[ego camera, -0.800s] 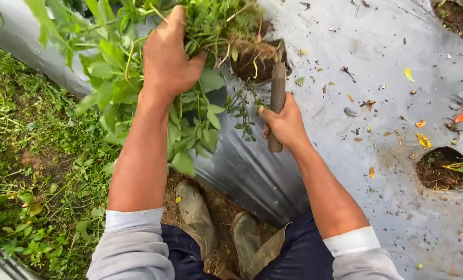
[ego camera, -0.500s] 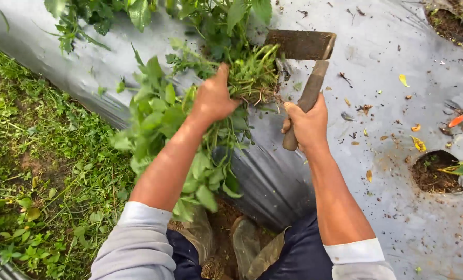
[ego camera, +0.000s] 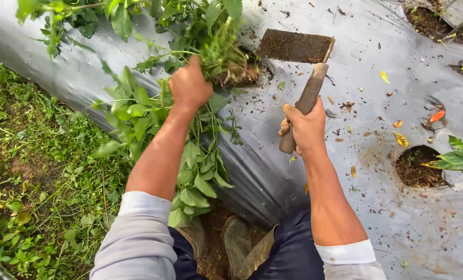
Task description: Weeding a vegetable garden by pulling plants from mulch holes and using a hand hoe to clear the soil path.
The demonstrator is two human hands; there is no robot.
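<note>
- The left hand (ego camera: 190,85) is closed around a clump of green weeds (ego camera: 218,57), gripping them near their base at a soil-filled hole in the silver plastic mulch (ego camera: 304,171).
- Long leafy stems (ego camera: 190,166) hang down under the left forearm, trailing over the sloping edge of the plastic.
- The right hand (ego camera: 307,127) is wrapped tightly around the wooden handle of a short hoe (ego camera: 304,78); its flat, rusty blade (ego camera: 295,45) sits just to the right of the weed clump (whether it touches the plastic I cannot tell).
- Another planting hole (ego camera: 416,168) lies well to the right, with a broad green leaf (ego camera: 462,155) over it.
- Grass (ego camera: 39,176) grows on the ground to the left.
- Muddy boots (ego camera: 236,243) stand on bare soil at the foot of the bed.
</note>
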